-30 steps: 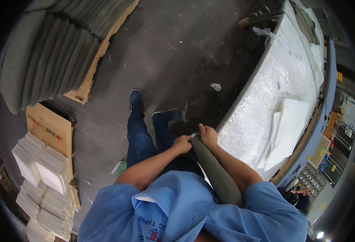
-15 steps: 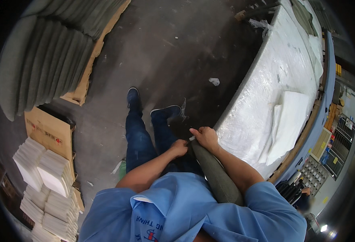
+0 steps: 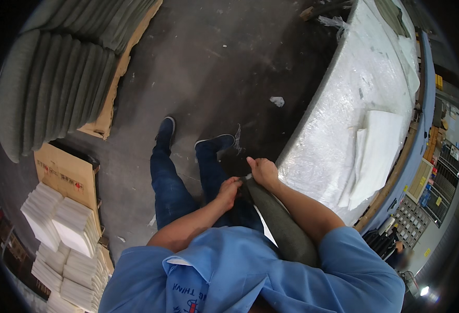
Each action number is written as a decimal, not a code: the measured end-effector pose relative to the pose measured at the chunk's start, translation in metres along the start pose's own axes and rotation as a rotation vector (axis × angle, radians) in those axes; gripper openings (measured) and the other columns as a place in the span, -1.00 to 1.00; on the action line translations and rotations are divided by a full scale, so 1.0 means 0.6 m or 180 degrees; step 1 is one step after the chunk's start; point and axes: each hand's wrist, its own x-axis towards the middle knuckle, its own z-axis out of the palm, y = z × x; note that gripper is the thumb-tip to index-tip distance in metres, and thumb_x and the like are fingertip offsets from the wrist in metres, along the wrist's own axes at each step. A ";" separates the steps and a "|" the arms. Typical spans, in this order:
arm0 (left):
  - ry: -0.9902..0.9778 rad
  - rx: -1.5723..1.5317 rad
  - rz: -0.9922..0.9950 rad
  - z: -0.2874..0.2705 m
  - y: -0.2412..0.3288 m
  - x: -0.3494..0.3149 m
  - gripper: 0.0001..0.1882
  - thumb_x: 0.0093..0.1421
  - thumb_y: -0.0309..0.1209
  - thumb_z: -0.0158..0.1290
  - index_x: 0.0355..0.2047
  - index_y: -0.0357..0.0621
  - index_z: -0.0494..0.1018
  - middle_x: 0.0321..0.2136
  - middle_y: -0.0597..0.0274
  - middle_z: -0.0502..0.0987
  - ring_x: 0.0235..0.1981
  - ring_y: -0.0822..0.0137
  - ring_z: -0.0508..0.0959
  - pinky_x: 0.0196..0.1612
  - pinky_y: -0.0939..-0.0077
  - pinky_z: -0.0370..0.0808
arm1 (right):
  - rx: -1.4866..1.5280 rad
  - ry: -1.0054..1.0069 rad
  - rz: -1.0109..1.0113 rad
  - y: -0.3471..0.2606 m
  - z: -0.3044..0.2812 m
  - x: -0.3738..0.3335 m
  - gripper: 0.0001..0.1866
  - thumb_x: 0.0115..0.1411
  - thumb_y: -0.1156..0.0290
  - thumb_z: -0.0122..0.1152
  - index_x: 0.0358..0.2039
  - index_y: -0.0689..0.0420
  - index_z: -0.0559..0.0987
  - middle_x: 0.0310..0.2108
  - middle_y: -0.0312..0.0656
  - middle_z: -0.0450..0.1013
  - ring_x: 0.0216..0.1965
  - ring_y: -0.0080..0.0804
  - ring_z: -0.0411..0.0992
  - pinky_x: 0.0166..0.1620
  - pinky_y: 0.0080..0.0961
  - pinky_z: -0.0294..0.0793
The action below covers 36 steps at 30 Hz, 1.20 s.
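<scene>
A long grey-green padded piece [image 3: 284, 227], seemingly cloth-covered, rests against my front along the inside of my right forearm, its narrow end between my hands. My left hand [image 3: 229, 192] is closed at the left edge of that narrow end, fingers pinched on it. Just right of the tip, my right hand [image 3: 264, 172] is curled with the thumb raised; what its fingers hold, if anything, is hidden. A small white bit [image 3: 248, 177] shows at the tip between the hands. Part of a white underside appears along the piece's left edge.
On my right stands a large plastic-wrapped block [image 3: 318, 151] with folded white sheets [image 3: 378, 151] on top. To the left are stacked grey-green pads [image 3: 57, 83] on cardboard and piles of white sheets [image 3: 75, 224] beside a cardboard box [image 3: 65, 172]. Plastic scraps [image 3: 277, 101] litter the floor.
My right hand has risen slightly off the padded piece's tip, its thumb now pointing up. My left hand has shifted slightly. My left leg has swung a little to the left.
</scene>
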 end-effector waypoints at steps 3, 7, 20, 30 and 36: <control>0.0282 -0.0159 0.0137 0.018 0.004 0.005 -0.80 0.26 -0.48 -0.03 -0.17 -0.11 0.56 -0.28 0.25 0.57 -0.23 0.31 0.55 -0.12 0.39 0.50 | -0.0128 -0.0097 0.0245 -0.037 -0.010 0.003 -0.37 0.32 -0.18 0.10 -0.42 0.22 0.69 -0.41 0.16 0.59 -0.18 0.20 0.59 -0.05 -0.01 0.54; 0.1056 0.0003 0.0446 0.051 -0.008 0.029 -0.75 0.22 -0.50 -0.10 -0.17 -0.18 0.55 -0.26 0.16 0.58 -0.20 0.18 0.57 -0.03 0.32 0.49 | -0.0657 -0.0159 -0.0013 -0.055 -0.013 0.002 -0.42 0.31 -0.14 0.12 -0.42 0.19 0.71 -0.40 0.12 0.61 -0.22 0.12 0.62 -0.10 -0.05 0.59; 0.1751 0.1091 0.0321 0.067 0.006 0.132 -0.42 0.47 -0.08 -0.20 -0.22 -0.39 0.61 -0.20 -0.23 0.64 -0.12 -0.15 0.63 -0.03 0.10 0.49 | -0.1092 0.0173 -0.0193 -0.017 0.054 0.058 -0.71 0.24 0.17 0.22 -0.46 0.10 0.70 -0.45 0.02 0.62 -0.35 0.04 0.63 -0.22 -0.09 0.64; 0.1639 0.0632 0.0381 0.065 -0.018 0.137 -0.43 0.46 -0.09 -0.14 -0.16 -0.46 0.60 -0.08 -0.32 0.60 -0.04 -0.23 0.60 0.02 0.01 0.49 | -0.0778 0.0329 -0.0601 -0.008 0.056 0.065 -0.74 0.19 0.18 0.23 -0.46 0.08 0.70 -0.45 0.02 0.62 -0.36 0.04 0.63 -0.21 -0.08 0.64; 0.1984 0.1594 0.0072 0.070 0.005 0.125 -0.46 0.46 -0.09 -0.16 -0.09 -0.36 0.61 -0.03 -0.25 0.61 0.03 -0.20 0.58 0.10 0.05 0.47 | -0.1039 0.0020 -0.0480 0.005 0.065 0.052 -0.77 0.15 0.24 0.16 -0.45 0.05 0.70 -0.40 0.02 0.64 -0.30 0.01 0.64 -0.18 -0.09 0.64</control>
